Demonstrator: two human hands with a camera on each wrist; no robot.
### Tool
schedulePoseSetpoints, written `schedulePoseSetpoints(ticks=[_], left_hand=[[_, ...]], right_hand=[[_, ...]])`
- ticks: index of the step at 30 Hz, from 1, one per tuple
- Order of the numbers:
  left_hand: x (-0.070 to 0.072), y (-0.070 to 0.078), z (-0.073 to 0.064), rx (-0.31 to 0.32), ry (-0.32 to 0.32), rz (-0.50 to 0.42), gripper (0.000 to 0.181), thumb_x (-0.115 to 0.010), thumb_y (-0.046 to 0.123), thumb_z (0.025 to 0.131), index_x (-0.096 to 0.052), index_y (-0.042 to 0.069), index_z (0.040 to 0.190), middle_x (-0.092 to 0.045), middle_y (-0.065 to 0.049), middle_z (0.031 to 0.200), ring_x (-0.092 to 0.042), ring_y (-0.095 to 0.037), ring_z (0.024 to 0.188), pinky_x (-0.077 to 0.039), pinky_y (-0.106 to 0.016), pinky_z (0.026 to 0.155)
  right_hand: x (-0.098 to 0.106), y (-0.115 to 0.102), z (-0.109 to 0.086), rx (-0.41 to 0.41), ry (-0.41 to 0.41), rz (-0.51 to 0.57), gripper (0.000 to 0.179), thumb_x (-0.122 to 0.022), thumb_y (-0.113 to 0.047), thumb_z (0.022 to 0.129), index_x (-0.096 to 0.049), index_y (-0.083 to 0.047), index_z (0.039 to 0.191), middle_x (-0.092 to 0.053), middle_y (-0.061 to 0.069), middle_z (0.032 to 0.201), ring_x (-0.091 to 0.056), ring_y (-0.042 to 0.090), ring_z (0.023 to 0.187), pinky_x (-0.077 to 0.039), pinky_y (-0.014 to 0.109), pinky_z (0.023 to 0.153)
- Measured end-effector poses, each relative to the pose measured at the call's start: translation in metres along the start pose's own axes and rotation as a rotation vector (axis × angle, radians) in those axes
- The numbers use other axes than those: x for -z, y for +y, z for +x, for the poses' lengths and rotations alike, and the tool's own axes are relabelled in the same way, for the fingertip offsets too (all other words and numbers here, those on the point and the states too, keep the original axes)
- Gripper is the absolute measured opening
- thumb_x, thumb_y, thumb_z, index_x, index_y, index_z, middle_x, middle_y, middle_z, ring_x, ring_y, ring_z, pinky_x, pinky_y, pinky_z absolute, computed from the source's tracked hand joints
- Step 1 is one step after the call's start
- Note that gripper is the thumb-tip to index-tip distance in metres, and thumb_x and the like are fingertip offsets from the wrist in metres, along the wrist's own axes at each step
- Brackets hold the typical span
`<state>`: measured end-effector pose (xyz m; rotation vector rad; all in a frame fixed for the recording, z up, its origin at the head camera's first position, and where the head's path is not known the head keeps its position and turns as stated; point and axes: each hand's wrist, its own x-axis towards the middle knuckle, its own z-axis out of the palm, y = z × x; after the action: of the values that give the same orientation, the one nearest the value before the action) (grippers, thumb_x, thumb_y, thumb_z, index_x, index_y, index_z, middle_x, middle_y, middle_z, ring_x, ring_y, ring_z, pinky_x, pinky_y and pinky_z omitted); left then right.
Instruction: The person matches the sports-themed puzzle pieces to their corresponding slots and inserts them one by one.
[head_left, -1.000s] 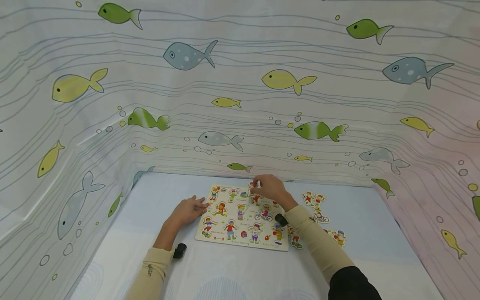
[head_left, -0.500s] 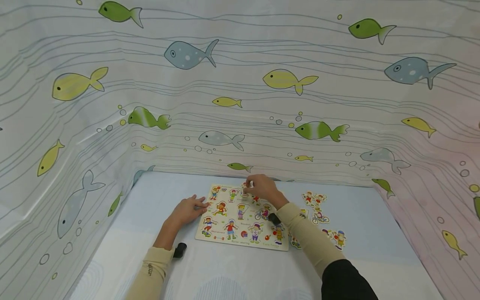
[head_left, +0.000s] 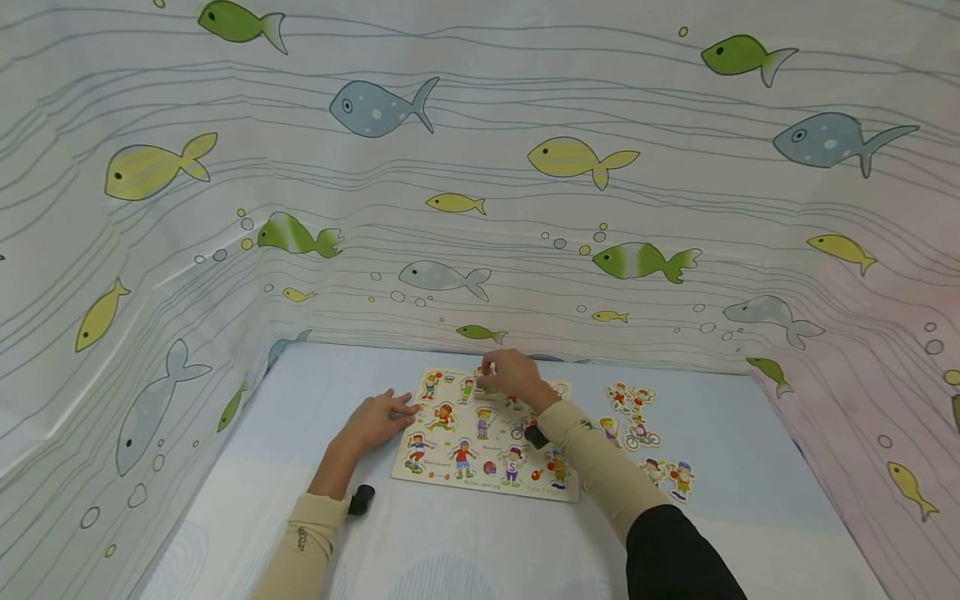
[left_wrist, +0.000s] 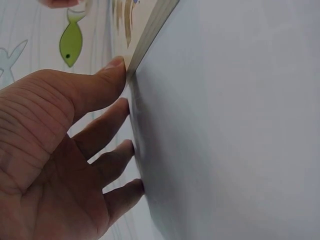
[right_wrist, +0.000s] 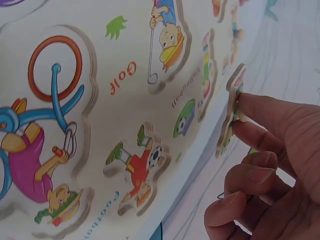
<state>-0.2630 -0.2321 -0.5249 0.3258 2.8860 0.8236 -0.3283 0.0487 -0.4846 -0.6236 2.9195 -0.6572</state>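
You pinched a puzzle piece [right_wrist: 231, 110] between the thumb and index finger of your right grip [head_left: 513, 375], above the far edge of a wooden picture board [right_wrist: 135, 115] set on a pale desk [head_left: 405, 542]. The piece sat at the fingertips, on the left side of that grip, and was tipped up on edge; whether it touched the board could not be told. The other fingers of the right grip curled in, clear of the piece.

Just left of this grip was the volleyball figure [head_left: 467, 389]. Nearer to you than the grip stood the golfer [right_wrist: 167, 37], while the football player [right_wrist: 139, 167] and the cyclist [right_wrist: 30, 170] were nearer to you and toward the right.

Your left grip [head_left: 378, 419], well to the left of the piece, lay at the board's left side with its fingers spread apart and the thumb tip against the board's edge.

Right of your right grip, loose cutouts were scattered on the desk, among them a cyclist cutout [head_left: 642, 432] and, closer to you, a blue-capped cutout [head_left: 682, 479]. A black wrist camera [head_left: 536, 436] was worn just behind the right grip, at the cuff of a beige sleeve [head_left: 600, 471]. Beyond both grips rose a fish-print backdrop [head_left: 517, 237].
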Motion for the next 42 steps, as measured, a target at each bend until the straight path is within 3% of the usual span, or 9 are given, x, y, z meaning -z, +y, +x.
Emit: schedulePoseSetpoints(ticks=[17, 27, 42], left_hand=[[0.0, 0.005, -0.001, 0.011, -0.014, 0.009, 0.03, -0.07, 0.021, 0.093, -0.07, 0.009, 0.12, -0.053, -0.012, 0.141, -0.032, -0.042, 0.141, -0.023, -0.059, 0.114], [0.001, 0.004, -0.001, 0.012, -0.017, 0.008, 0.03, -0.07, 0.02, 0.093, -0.07, 0.009, 0.12, -0.052, -0.012, 0.141, -0.032, -0.042, 0.14, -0.024, -0.059, 0.114], [0.002, 0.005, -0.001, 0.015, -0.02, 0.002, 0.03, -0.07, 0.021, 0.093, -0.07, 0.008, 0.12, -0.053, -0.012, 0.14, -0.032, -0.042, 0.14, -0.023, -0.06, 0.114]], right_hand=[[-0.021, -0.011, 0.013, -0.011, -0.06, -0.088, 0.015, -0.071, -0.032, 0.091, -0.066, -0.022, 0.081, -0.057, -0.007, 0.077, -0.047, 0.012, 0.056, -0.038, 0.027, 0.046], [-0.032, -0.013, 0.02, -0.032, -0.06, -0.141, 0.019, -0.07, -0.036, 0.09, -0.063, -0.023, 0.079, -0.056, -0.007, 0.074, -0.048, 0.011, 0.058, -0.037, 0.027, 0.047], [-0.036, -0.017, 0.018, -0.02, -0.086, -0.131, 0.02, -0.068, -0.031, 0.093, -0.06, -0.02, 0.078, -0.055, -0.006, 0.072, -0.049, 0.012, 0.059, -0.037, 0.027, 0.048]])
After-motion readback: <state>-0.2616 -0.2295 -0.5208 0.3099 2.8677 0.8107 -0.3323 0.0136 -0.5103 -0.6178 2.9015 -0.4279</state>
